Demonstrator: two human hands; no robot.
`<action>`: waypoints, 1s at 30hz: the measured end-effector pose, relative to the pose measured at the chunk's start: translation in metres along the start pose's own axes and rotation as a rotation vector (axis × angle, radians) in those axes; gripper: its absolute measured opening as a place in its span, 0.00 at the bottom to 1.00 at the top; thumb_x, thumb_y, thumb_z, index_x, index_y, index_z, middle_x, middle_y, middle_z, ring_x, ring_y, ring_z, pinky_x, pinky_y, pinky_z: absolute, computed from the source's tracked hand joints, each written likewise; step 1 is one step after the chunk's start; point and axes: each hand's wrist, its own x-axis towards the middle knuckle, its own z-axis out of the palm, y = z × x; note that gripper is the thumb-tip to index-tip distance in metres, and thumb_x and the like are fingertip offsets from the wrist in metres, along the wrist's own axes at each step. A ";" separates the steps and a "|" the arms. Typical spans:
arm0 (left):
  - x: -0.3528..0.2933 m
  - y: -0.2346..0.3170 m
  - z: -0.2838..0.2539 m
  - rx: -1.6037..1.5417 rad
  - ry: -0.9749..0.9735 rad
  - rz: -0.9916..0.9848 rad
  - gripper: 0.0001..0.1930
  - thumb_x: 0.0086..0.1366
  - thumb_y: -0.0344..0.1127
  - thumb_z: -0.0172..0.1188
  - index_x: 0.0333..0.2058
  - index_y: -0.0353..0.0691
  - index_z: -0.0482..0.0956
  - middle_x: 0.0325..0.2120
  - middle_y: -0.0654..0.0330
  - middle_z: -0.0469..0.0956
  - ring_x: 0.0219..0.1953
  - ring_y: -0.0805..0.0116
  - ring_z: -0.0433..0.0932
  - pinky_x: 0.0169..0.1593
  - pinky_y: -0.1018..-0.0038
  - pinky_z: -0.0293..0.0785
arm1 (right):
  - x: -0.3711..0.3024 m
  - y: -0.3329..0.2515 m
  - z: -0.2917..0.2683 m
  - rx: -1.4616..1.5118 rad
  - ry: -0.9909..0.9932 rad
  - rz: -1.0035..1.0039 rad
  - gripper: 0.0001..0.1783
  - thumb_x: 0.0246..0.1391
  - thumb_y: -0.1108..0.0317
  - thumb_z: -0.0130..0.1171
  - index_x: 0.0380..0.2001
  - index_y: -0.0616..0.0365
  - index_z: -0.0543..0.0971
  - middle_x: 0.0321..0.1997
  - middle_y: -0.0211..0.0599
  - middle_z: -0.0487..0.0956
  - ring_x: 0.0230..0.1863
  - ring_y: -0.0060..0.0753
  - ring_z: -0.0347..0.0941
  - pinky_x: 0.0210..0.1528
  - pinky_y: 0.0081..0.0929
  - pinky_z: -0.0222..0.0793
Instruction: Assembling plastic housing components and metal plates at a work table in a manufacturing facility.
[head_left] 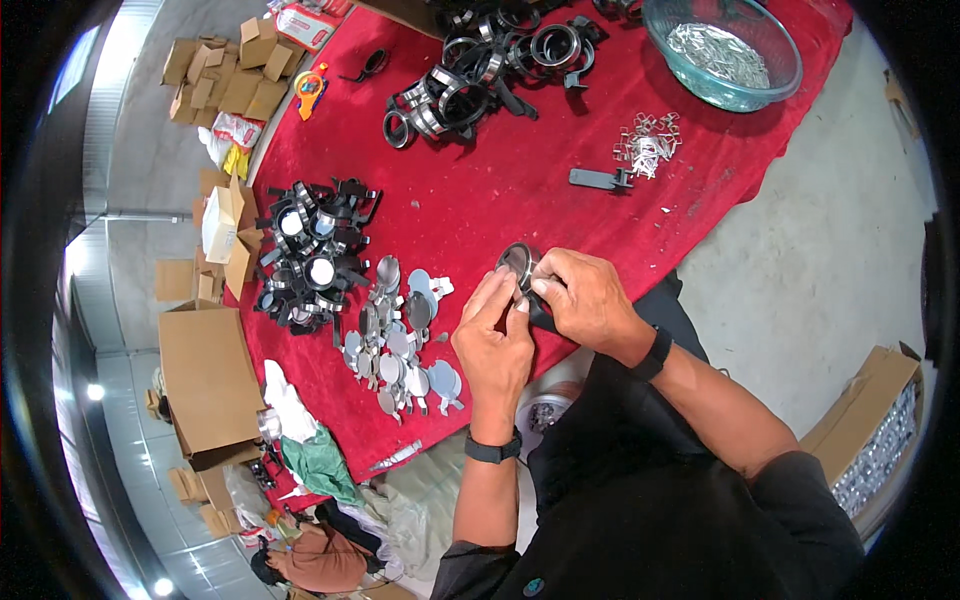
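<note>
A round metal ring with a black part on it (517, 258) is held between my two hands just inside the table's near edge. My left hand (492, 335) pinches it from the left with thumb and fingers. From the right, my right hand (585, 297) has its curled fingers and thumb on the rim. My fingers cover much of the ring. Left of my left hand lie several loose flat metal discs with tabs (398, 343). Ahead on the cloth are a grey plastic lever (598, 179) and a small heap of bent wire clips (650, 146).
The table has a red cloth (470, 205). Piles of black-and-metal rings lie at the far side (465, 85) and at the left (312, 255). A teal bowl (785, 85) holds small metal pins. Cardboard boxes (210, 375) stand left; another person (325, 560) is at lower left.
</note>
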 end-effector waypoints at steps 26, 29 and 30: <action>0.000 0.005 0.009 0.037 0.042 0.010 0.16 0.65 0.23 0.66 0.51 0.30 0.90 0.55 0.43 0.87 0.62 0.46 0.83 0.69 0.58 0.75 | -0.010 0.006 -0.005 -0.076 0.086 -0.450 0.14 0.50 0.80 0.62 0.42 0.66 0.85 0.36 0.46 0.82 0.38 0.52 0.81 0.42 0.46 0.80; 0.000 0.004 0.007 0.038 0.037 0.021 0.16 0.65 0.24 0.66 0.51 0.30 0.90 0.54 0.43 0.87 0.62 0.46 0.84 0.69 0.59 0.76 | -0.011 0.008 -0.004 -0.091 0.078 -0.483 0.15 0.49 0.81 0.62 0.42 0.66 0.84 0.37 0.46 0.81 0.38 0.52 0.80 0.42 0.46 0.80; -0.001 0.003 0.007 0.039 0.033 0.030 0.16 0.66 0.25 0.66 0.51 0.30 0.90 0.54 0.43 0.87 0.62 0.46 0.84 0.69 0.59 0.76 | -0.012 0.008 -0.003 -0.087 0.085 -0.494 0.15 0.49 0.81 0.61 0.42 0.67 0.84 0.37 0.47 0.81 0.38 0.53 0.80 0.42 0.46 0.80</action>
